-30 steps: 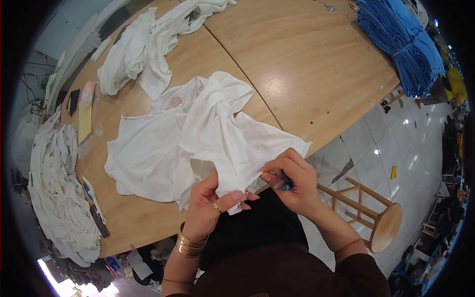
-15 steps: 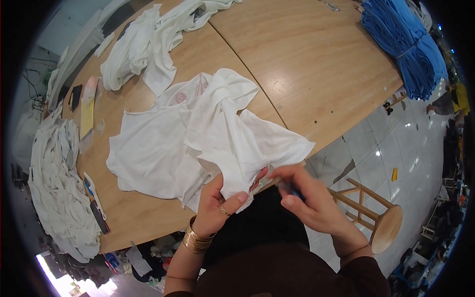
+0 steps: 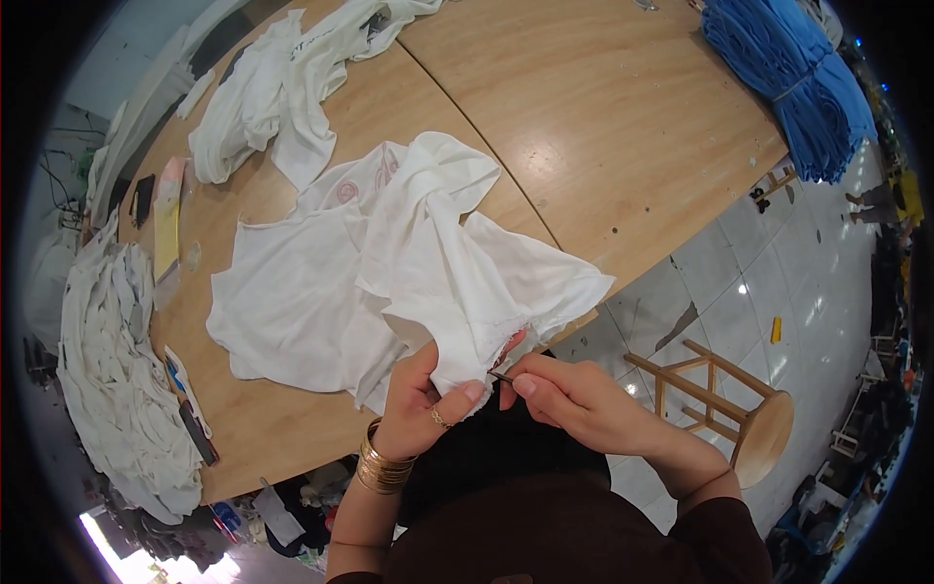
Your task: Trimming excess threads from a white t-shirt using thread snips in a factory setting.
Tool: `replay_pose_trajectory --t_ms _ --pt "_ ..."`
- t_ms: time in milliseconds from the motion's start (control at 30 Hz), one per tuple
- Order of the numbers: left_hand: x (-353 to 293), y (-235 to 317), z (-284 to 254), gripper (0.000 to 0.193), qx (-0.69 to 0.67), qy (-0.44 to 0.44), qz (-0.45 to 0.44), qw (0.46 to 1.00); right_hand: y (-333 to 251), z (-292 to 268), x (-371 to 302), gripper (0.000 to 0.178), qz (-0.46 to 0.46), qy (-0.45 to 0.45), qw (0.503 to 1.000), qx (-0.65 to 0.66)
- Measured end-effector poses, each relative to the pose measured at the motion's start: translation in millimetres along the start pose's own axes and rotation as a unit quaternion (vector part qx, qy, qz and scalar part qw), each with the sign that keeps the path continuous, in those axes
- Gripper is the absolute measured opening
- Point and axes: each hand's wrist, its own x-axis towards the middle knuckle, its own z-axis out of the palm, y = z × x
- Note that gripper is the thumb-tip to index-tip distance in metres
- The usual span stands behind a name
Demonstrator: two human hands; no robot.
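Note:
A white garment (image 3: pixel 443 248) with faint pinkish printing lies bunched on the table, one end drawn over the near edge. My left hand (image 3: pixel 425 399), with a ring and gold bangles, pinches the fabric's edge, thumb on top and fingers underneath. My right hand (image 3: pixel 569 399) is closed around a small dark pointed metal tool (image 3: pixel 500 376). Its tip meets the cloth edge just beside my left thumb. Most of this tool is hidden in my fingers, so its exact kind is unclear.
More white garments (image 3: pixel 248 117) lie at the far left, and a long white cloth pile (image 3: pixel 122 389) hangs off the left edge. Tied blue fabric (image 3: pixel 793 83) sits far right. A wooden stool (image 3: pixel 759 438) stands on the tiled floor at right. A dark-handled tool (image 3: pixel 197 433) lies left.
My right hand has moved left to the cloth edge, bringing the pointed tool's tip against it. My left hand keeps its pinch. The view has shifted slightly.

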Motion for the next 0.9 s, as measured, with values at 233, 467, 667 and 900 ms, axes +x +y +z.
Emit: replay_pose_trajectory --t_ms 233,467,667,900 --pt "1.0 -0.5 1.0 0.034 0.009 -0.001 -0.006 1.000 -3.4 -4.1 1.8 0.025 0.038 -0.019 0.999 0.016" --pt "0.7 1.5 0.8 0.034 0.029 0.009 0.020 0.999 -3.8 -4.0 1.9 0.025 0.041 -0.011 0.999 0.016" --pt "1.0 1.7 0.7 0.035 0.031 0.006 0.033 0.999 -1.8 -3.3 2.2 0.025 0.038 -0.010 0.999 0.029" --pt "1.8 2.0 0.3 0.034 0.037 0.008 0.038 0.999 -2.2 -4.7 2.5 0.027 0.057 -0.028 0.997 0.050"
